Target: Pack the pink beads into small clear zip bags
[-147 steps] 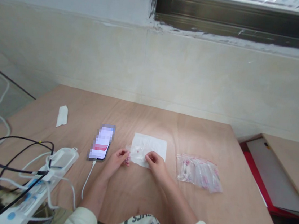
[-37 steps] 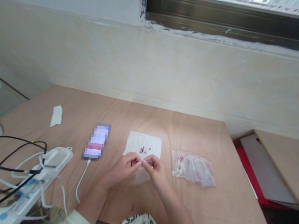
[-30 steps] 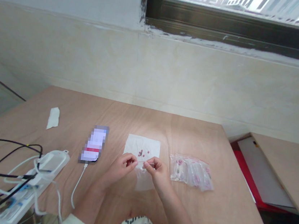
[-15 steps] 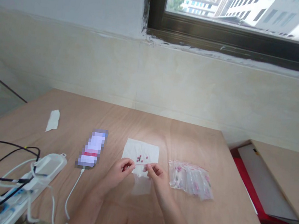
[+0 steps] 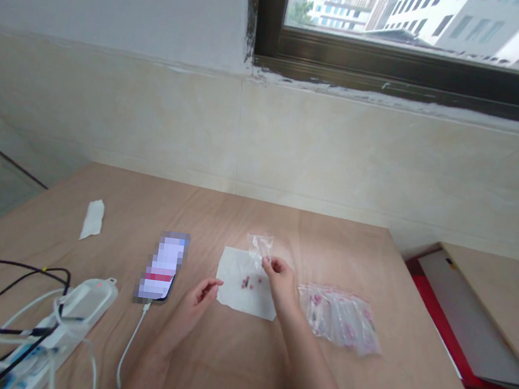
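Clear bag: the small clear bag (image 5: 259, 242) hangs over the far edge of the paper, its far end reaching past it; it looks emptied, though its inside is too faint to be sure
Right hand: the right hand (image 5: 283, 279) pinches the bag's near end between thumb and fingertips
Just changed: half a second ago both hands met over the near edge of the sheet, the bag lying below them; now the right hand alone has it at the far side, so the handling of the bag seems, I judge, to have become one-handed
Left hand: the left hand (image 5: 199, 297) is loosely parted, nothing seen in it; fingertips at the paper's left edge, contact unclear
Small pieces: the reddish pieces (image 5: 245, 283) lie loose on the white paper (image 5: 232, 295), uncovered
To the right: a larger bag of packets (image 5: 341, 318) lies on the table (image 5: 352, 244)
To the left: a phone (image 5: 163, 268) with its cable (image 5: 129, 349); further out, a power strip (image 5: 85, 305)
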